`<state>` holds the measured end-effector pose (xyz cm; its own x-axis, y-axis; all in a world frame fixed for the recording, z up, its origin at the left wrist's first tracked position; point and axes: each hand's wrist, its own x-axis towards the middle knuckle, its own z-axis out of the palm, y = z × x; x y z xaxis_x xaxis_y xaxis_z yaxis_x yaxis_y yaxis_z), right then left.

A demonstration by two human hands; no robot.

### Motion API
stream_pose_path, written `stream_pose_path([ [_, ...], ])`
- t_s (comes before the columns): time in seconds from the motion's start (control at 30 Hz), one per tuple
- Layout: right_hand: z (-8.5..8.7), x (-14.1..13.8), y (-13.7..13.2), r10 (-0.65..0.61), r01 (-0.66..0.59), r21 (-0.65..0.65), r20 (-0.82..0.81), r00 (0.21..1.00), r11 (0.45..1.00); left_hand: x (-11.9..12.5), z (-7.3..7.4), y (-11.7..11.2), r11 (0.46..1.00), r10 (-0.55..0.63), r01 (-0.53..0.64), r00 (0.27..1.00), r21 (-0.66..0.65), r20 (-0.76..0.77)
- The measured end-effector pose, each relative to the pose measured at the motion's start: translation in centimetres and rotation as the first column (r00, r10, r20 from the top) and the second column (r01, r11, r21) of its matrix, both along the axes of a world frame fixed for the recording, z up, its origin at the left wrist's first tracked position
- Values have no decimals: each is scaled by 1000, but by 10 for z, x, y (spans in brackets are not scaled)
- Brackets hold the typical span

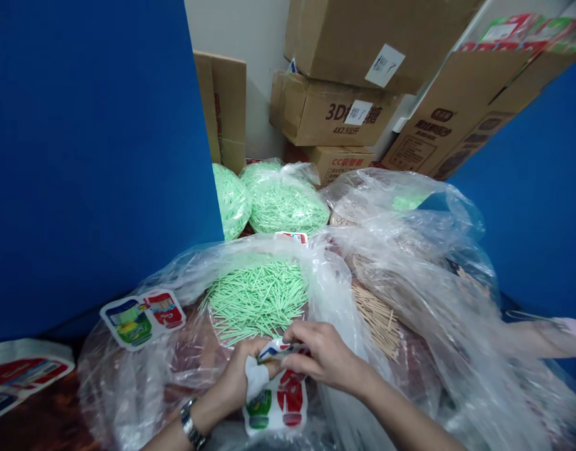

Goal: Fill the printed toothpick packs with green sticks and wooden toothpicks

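Observation:
My left hand (245,369), with a metal-banded watch at the wrist, is closed on a small printed packet (275,348). A white piece (256,379) shows beside its thumb; I cannot tell what it is. My right hand (323,356) pinches the same packet from the other side. Just below both hands lies a printed card (276,407) with a green and a red jar picture, partly covered by my fingers. Ahead of them, an opened clear plastic bag (194,260) holds a heap of thin pale-green sticks (257,300).
Tan sticks (375,316) lie in another clear bag (424,263) to the right. Printed cards (143,318) rest at left. Tied bags of green sticks (288,203) and cardboard boxes (344,116) stand behind. Blue panels (95,138) flank the table; another person's arm (536,338) reaches in from the right.

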<state>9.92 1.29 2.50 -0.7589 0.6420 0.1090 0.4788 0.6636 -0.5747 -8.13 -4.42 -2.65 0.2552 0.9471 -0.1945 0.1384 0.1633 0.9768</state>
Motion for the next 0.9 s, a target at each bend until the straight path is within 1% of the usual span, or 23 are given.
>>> stream_pose_path([
  [0.1,-8,-4,5,-28,28,165,-1,1000,986,2,7,1,999,-39,36,997,40,62],
  [0.17,-13,-5,6,-28,26,234,6,1000,972,-2,9,0,995,-93,90,993,40,76],
  [0.23,-14,-6,5,-26,20,248,23,999,969,-6,9,-1,992,-128,128,991,8,47],
  [0.27,-13,-6,4,-22,13,247,35,999,969,-8,8,-2,992,-124,124,992,-9,18],
  [0.3,-11,-6,2,-11,-1,242,49,999,970,-9,6,-1,994,-104,104,994,-19,-14],
  [0.37,-4,-6,-1,16,-30,204,74,997,978,-9,2,0,999,-33,33,998,6,-55],
  [0.4,0,-5,-2,37,-49,157,77,996,986,-9,0,1,1000,7,-5,998,29,-57],
  [0.43,4,-3,-2,66,-71,81,67,996,994,-8,-2,1,998,32,-30,998,49,-46],
  [0.47,6,-1,0,93,-92,-27,35,995,995,-7,-4,2,997,46,-44,999,65,-28],
  [0.5,7,0,3,102,-103,-158,-20,995,982,-5,-5,2,996,48,-47,999,72,-8],
  [0.53,5,2,9,77,-101,-294,-94,993,950,-4,-6,2,997,40,-41,999,67,3],
  [0.57,0,4,16,15,-83,-410,-165,986,909,-2,-7,1,998,31,-32,999,53,5],
  [0.6,-7,5,24,-77,-41,-494,-216,973,869,0,-8,0,999,25,-25,1000,37,2],
  [0.63,-17,7,34,-177,27,-515,-245,953,857,2,-8,-1,999,24,-24,1000,23,-5],
  [0.67,-27,8,44,-249,116,-473,-229,941,873,4,-8,-3,1000,24,-23,1000,10,-9],
  [0.7,-38,10,55,-298,220,-359,-177,938,907,6,-9,-5,1000,21,-21,1000,0,-9],
  [0.73,-48,12,65,-310,291,-186,-81,947,938,7,-9,-7,1000,17,-17,1000,-5,-7],
  [0.77,-57,15,74,-317,317,-27,17,948,948,8,-11,-8,1000,15,-15,1000,-7,-6],
  [0.8,-63,19,82,-326,322,68,76,942,944,8,-12,-10,1000,14,-14,1000,-7,-9],
  [0.83,-68,22,89,-320,302,140,132,938,943,8,-14,-11,1000,15,-15,1000,-5,-16],
  [0.9,-73,28,97,-273,234,196,202,941,952,7,-17,-12,1000,24,-24,999,-4,-28],
])
